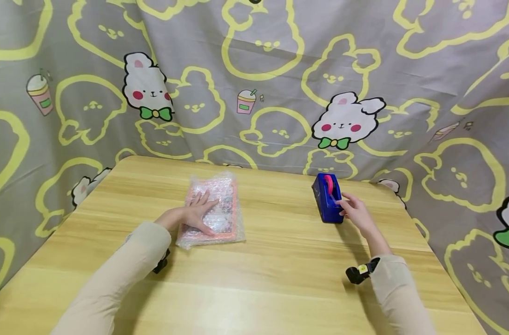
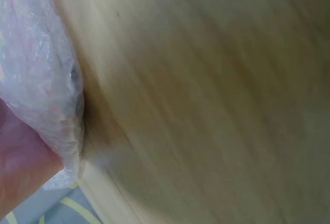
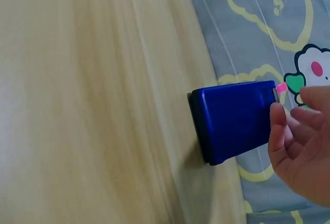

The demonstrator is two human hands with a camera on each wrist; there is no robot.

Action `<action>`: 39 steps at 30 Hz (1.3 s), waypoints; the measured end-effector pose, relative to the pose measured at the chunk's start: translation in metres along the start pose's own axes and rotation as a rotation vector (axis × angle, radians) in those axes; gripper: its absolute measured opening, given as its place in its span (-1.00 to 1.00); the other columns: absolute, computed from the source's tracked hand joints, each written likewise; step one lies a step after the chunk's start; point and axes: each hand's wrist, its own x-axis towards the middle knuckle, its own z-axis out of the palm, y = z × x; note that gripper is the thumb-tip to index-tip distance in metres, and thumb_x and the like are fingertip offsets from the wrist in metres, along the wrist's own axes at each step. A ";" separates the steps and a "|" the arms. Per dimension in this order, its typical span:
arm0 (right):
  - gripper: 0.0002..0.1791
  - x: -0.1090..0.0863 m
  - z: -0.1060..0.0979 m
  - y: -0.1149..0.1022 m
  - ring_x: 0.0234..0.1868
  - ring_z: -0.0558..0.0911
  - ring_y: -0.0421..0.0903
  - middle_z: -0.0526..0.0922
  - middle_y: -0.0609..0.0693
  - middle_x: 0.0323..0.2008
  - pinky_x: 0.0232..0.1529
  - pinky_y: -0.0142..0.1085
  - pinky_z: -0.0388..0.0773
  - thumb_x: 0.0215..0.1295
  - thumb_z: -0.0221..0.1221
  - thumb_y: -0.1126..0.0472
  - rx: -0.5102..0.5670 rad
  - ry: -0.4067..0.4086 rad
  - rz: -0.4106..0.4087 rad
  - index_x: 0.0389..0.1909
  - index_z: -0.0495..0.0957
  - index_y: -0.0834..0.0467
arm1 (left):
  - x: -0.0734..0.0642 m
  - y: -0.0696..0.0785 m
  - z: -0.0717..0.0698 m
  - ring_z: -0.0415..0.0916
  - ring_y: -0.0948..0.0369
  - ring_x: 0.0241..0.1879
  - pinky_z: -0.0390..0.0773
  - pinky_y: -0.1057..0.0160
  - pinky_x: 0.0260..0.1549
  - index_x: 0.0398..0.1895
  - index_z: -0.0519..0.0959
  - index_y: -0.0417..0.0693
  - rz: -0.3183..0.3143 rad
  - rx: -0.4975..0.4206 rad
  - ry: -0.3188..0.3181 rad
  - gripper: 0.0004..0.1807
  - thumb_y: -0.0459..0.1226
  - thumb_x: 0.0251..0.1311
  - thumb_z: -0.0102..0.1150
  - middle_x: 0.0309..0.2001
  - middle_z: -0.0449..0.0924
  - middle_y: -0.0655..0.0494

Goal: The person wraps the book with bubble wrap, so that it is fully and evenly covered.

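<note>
My left hand (image 1: 199,215) rests with spread fingers on a flat package in bubble wrap (image 1: 227,221), which has an orange-pink border and a pale printed middle. Part of that hand and the wrap's bulging edge (image 2: 64,87) show in the left wrist view. To the right stands a blue tape dispenser (image 1: 331,215) with a pink-cored roll (image 1: 329,184). My right hand (image 1: 358,213) is at its front end, thumb and forefinger pinching the tape's free end. In the right wrist view the dispenser's side (image 3: 234,123) shows beside the curled fingers (image 3: 277,131).
Both things lie on a light wood-grain table (image 1: 275,260), toward its far side. A grey curtain (image 1: 275,93) with yellow outlines and white rabbits hangs behind the table and along its sides. A black wrist camera (image 1: 358,274) sits under the right sleeve.
</note>
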 end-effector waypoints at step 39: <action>-0.67 0.005 0.022 -0.009 -0.60 0.25 -0.34 0.46 -0.31 -0.56 -0.43 -0.55 0.28 0.24 0.06 0.32 0.691 0.301 0.425 -0.59 0.56 -0.16 | 0.000 0.000 -0.002 -0.69 -0.25 0.30 -0.57 -0.27 0.18 0.43 -0.18 -0.07 -0.005 0.020 0.005 0.21 0.15 -0.19 0.33 0.36 -0.65 -0.31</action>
